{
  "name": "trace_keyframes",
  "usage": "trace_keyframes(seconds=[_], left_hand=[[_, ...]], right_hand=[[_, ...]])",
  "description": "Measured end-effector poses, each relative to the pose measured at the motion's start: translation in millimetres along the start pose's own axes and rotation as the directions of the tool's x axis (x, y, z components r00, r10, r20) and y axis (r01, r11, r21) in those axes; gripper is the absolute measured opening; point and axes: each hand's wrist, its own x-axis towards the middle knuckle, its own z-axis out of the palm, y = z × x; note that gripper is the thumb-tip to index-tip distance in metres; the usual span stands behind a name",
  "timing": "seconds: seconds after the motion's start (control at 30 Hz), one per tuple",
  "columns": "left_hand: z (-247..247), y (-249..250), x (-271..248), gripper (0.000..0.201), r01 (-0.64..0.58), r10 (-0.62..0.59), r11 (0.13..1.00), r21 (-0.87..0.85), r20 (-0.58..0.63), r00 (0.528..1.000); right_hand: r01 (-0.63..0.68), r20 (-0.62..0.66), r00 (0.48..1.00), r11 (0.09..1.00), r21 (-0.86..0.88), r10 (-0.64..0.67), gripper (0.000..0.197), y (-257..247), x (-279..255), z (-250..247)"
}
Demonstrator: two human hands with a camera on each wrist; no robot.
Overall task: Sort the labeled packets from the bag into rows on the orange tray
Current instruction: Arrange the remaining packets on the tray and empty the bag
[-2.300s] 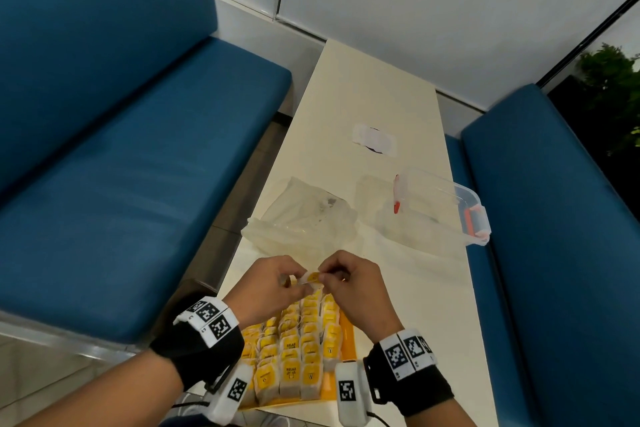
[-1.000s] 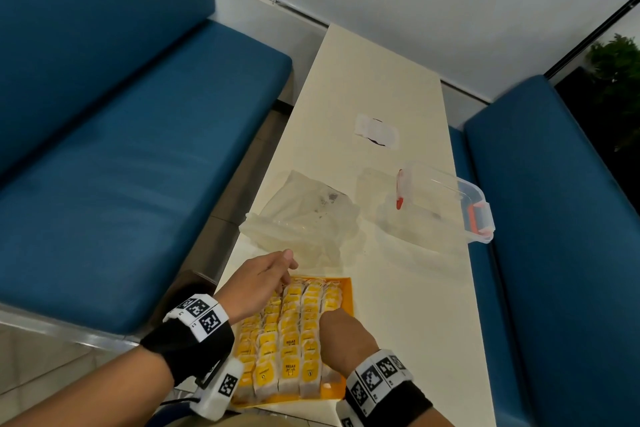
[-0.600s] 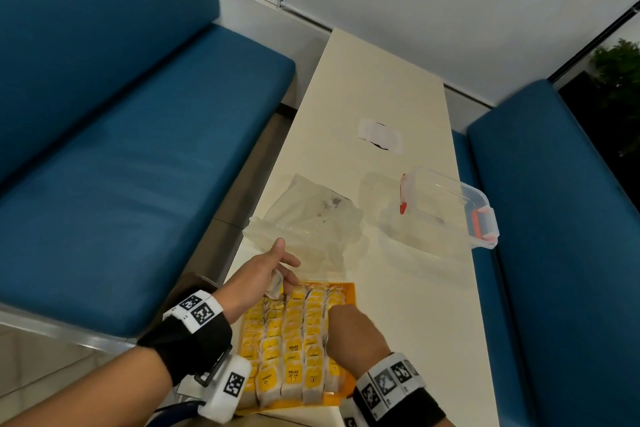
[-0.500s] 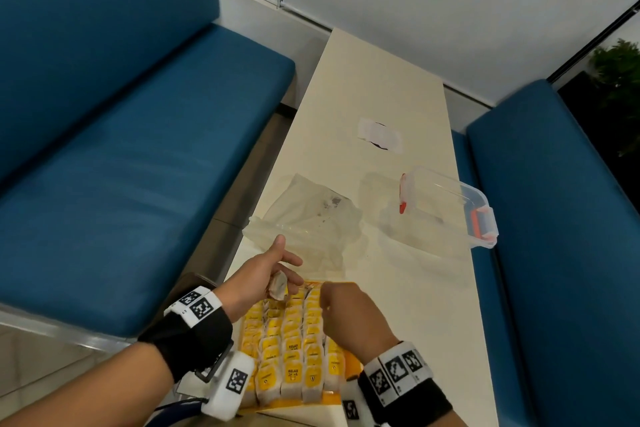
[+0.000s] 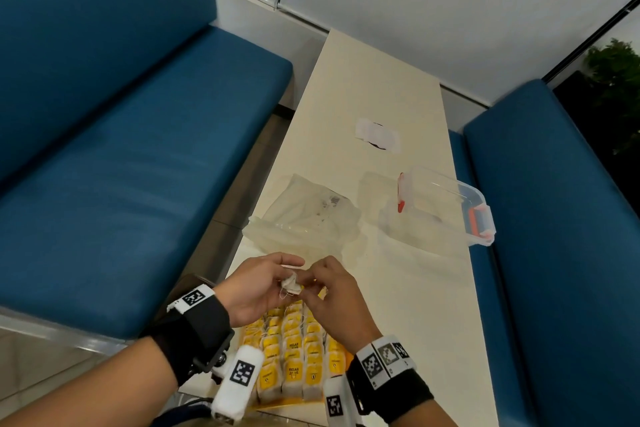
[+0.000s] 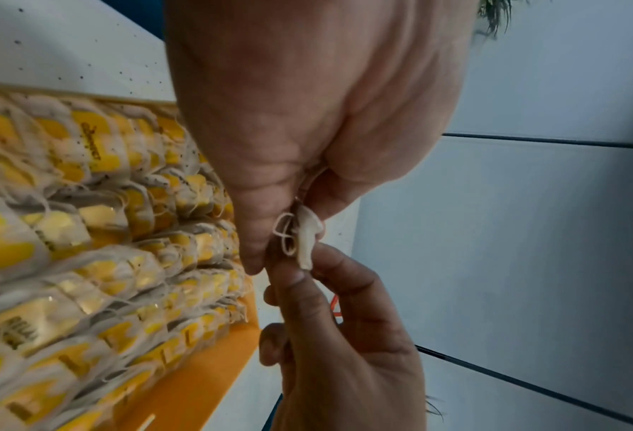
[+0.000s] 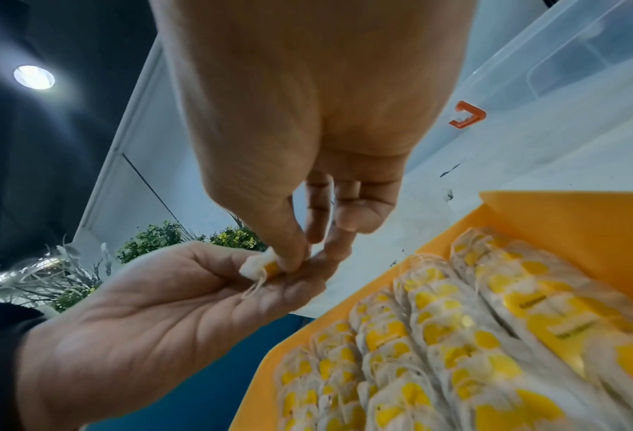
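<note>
your left hand (image 6: 307,122) and right hand (image 6: 344,344) pinch one small white paper packet with looped string (image 6: 305,236) between their fingertips, just beside the orange plastic tray (image 6: 197,379) where rows of yellow-labelled white packets (image 6: 97,262) lie overlapping.

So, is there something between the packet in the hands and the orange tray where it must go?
Nothing visible blocks it. Both the left hand and the right hand pinch the packet in the air just above the tray's far end. The orange tray has a bare strip at its right side; the rows of packets fill the rest.
</note>
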Motion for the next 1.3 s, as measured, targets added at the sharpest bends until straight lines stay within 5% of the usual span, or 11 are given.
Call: trace_keyframes(seconds=[0.1, 0.27, 0.43, 0.53, 0.67, 0.8, 0.9, 0.97, 1.03, 1.17, 1.3], left_hand=[[1, -2, -1, 0.028, -0.014, 0.014, 0.999, 0.034, -0.001, 1.0], [-1, -4, -4, 0.021, -0.099, 0.105, 0.985, 0.138, -0.036, 0.994], [-7, -9, -4, 0.01, -0.416, 0.51, 0.719, 0.556, -0.017, 0.86], [-5, -10, -2, 0.015, -0.399, 0.551, 0.583, 0.708, 0.017, 0.834], [-4, -12, 1, 0.018, -0.386, 0.548, 0.575, 0.721, 0.011, 0.836], [-3, -11, 2, 0.011, -0.381, 0.579, 0.46, 0.802, 0.054, 0.814], [1, -8, 0, 0.012, -0.374, 0.58, 0.338, 0.864, 0.122, 0.806], [3, -6, 0, 0.014, -0.38, 0.578, 0.269, 0.885, 0.168, 0.799], [4, -5, 0, 0.01, -0.399, 0.587, 0.221, 0.89, 0.206, 0.783], [6, -7, 3, 0.01, -0.423, 0.586, 0.199, 0.884, 0.239, 0.774], [11, -14, 3, 0.013, -0.412, 0.528, 0.21, 0.887, 0.252, 0.811]], right_hand=[[-0.005, -0.077, 0.997, 0.998, 0.068, 0.01, 0.012, 3, 2, 0], [-0.212, -0.074, 0.964, 0.907, 0.364, 0.255, 0.016, 8, 4, -7], [-0.218, -0.068, 0.948, 0.788, 0.576, 0.312, 0.024, 3, -1, -11], [-0.191, -0.063, 0.952, 0.746, 0.638, 0.298, 0.032, 2, -1, -10], [-0.163, -0.075, 0.952, 0.698, 0.697, 0.297, 0.037, 2, -2, -7], [-0.179, -0.077, 0.96, 0.804, 0.566, 0.268, 0.044, 5, 0, -6], [-0.087, -0.171, 0.978, 0.981, 0.176, 0.118, 0.042, 8, 1, -8], [0.013, -0.192, 0.981, 1.0, -0.017, -0.016, 0.031, 6, 1, -11], [0.07, -0.202, 0.976, 0.997, -0.042, -0.077, 0.019, 5, 1, -15], [-0.082, -0.153, 0.983, 0.986, 0.148, 0.105, 0.01, -4, 0, -32], [-0.094, 0.014, 0.995, 0.995, -0.029, 0.094, 0.015, -8, -7, -43]])
